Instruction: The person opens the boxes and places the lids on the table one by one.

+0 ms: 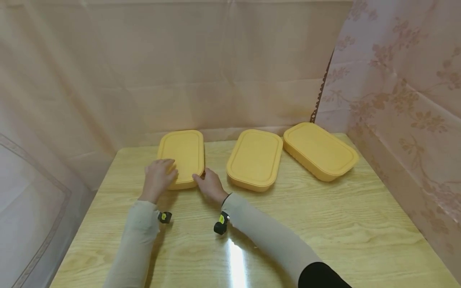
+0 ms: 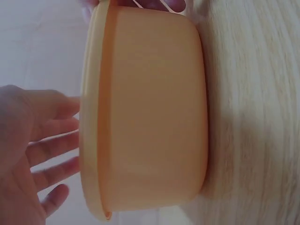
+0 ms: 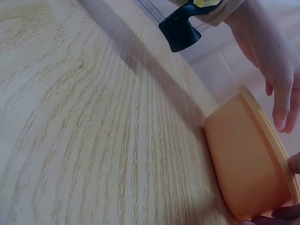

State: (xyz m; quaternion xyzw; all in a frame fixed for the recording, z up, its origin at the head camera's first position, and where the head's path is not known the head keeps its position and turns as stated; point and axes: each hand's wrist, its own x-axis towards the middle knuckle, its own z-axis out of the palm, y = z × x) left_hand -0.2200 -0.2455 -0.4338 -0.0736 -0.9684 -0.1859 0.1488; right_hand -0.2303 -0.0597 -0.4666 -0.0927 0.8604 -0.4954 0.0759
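Left hand (image 1: 157, 182) over the left edge of the left yellow box (image 1: 187, 154), fingers loosely spread, contact unclear; box sits lidded, back left on table (image 1: 345, 224). Right hand (image 1: 211, 186) grips its near right corner, thumb on top. Middle box (image 1: 255, 158) next, then right box (image 1: 318, 150), angled.

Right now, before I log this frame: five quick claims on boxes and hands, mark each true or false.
1. The right hand touches the left box. True.
2. The middle box touches the left box. False: bare table shows between them.
3. The left hand reaches over the left box. True.
4. The right box is lined up parallel with the left box. False: it is turned at an angle.
5. All three boxes are yellow. True.
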